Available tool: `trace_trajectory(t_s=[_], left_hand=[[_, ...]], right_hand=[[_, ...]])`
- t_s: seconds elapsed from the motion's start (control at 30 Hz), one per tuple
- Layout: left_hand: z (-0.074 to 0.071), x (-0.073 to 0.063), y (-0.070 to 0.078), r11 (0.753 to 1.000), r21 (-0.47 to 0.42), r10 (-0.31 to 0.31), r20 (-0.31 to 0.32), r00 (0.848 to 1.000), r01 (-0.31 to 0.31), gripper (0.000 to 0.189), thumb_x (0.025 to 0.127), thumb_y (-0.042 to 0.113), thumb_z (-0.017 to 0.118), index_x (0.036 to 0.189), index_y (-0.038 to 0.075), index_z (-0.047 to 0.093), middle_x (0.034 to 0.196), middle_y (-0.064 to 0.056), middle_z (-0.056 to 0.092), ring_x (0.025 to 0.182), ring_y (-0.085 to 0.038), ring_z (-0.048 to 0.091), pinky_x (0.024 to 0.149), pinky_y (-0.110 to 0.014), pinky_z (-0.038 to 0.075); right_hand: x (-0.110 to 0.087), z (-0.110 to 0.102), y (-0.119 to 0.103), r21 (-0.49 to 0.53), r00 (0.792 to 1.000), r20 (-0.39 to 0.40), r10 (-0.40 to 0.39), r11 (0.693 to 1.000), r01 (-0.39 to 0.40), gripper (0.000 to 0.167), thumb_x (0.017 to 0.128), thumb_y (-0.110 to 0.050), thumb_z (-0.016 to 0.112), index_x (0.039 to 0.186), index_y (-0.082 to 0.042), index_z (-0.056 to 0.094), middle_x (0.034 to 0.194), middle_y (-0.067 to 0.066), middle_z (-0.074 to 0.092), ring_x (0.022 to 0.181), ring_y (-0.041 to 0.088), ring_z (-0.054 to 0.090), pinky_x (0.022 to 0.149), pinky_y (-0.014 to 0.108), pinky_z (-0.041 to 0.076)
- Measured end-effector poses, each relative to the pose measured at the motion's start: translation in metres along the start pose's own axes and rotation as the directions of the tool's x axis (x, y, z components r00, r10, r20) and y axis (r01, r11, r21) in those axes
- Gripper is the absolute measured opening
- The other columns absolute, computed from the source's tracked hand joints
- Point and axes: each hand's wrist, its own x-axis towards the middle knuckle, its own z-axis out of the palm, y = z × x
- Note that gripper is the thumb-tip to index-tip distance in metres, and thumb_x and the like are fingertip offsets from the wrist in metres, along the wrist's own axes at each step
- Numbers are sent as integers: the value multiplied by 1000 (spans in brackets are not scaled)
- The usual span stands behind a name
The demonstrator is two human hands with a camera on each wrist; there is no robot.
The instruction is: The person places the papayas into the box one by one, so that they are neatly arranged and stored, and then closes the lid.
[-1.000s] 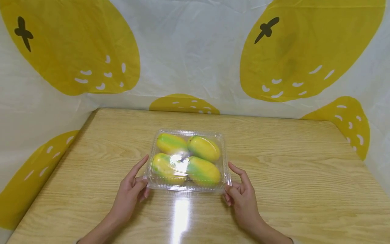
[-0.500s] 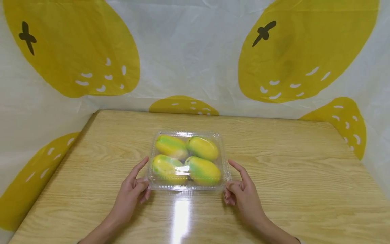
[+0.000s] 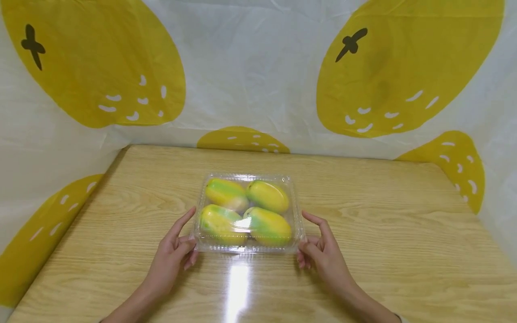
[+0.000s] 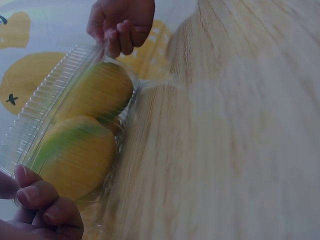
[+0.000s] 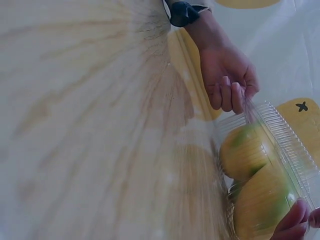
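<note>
A clear plastic clamshell box (image 3: 246,247) with a ribbed rim holds several yellow-green mangoes (image 3: 268,226), set in two rows. It is close over the wooden table, its lid down. At its near left corner, my left hand (image 3: 171,258) pinches the rim between thumb and curled fingers, the index finger stretched along the side. My right hand (image 3: 325,260) grips the near right corner in the same way. Both wrist views show the box's front side, with mangoes (image 4: 80,155) behind the clear wall and fingertips (image 4: 37,195) at the rim.
The light wooden table (image 3: 387,233) reaches back to a white cloth (image 3: 250,67) printed with big yellow fruit, which also hangs at the left and right sides. A bright light reflection (image 3: 238,287) lies on the tabletop in front of the box. A dark band (image 5: 184,14) circles the left wrist.
The glare on the lid has shrunk to a narrow patch, and the box appears slightly differently tilted. Both hands keep their hold at the same corners.
</note>
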Motion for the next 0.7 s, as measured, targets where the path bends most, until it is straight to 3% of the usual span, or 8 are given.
trace_trajectory(t_s=[0.17,0.4,0.7], left_hand=[[0,-1,0,1000,-11,-1,15,1000,1,65,94,-6,40,152,14,21,59,-1,51,52,-7,44,43,-21,37],[0,0,1,1000,-11,-8,5,1000,8,64,95,-6,41,152,16,23,58,-1,50,52,-7,43,44,-20,37],[0,2,0,1000,-27,8,16,1000,-8,64,95,-7,40,152,13,21,60,-1,52,53,-6,46,44,-19,36]], right_hand=[[1,1,0,39,997,-42,61,997,-59,63,90,7,46,146,-10,23,65,7,57,55,16,55,51,25,48],[2,2,2,127,995,-29,93,988,-88,73,87,10,47,152,-8,19,67,4,59,59,12,55,54,22,51],[-2,7,1,99,984,-110,140,987,-129,65,93,5,48,152,-10,25,71,8,60,63,11,56,56,20,50]])
